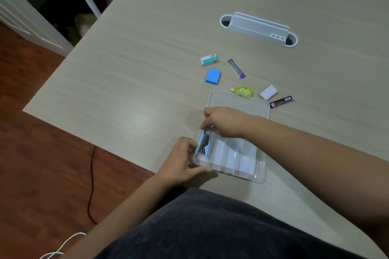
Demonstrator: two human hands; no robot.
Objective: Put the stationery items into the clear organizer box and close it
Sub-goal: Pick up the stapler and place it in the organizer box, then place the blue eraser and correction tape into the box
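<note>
The clear organizer box (259,171) lies open near the table's front edge, its lid (237,102) folded back behind it. My right hand (224,122) pinches the top of a blue and metal stapler (203,143) in the box's leftmost compartment. My left hand (181,161) grips the box's near left corner. Beyond the lid lie a blue eraser (213,76), a green and white staple box (208,59), a clear lead tube with purple cap (236,68), a yellow correction tape (243,91), a white eraser (268,92) and a black lead case (281,101).
A white pen holder tray (259,28) stands further back on the wooden table (130,82). The table's left edge drops to a brown floor with a black cable (91,178) and a white cable (63,246). My dark-clothed torso fills the bottom.
</note>
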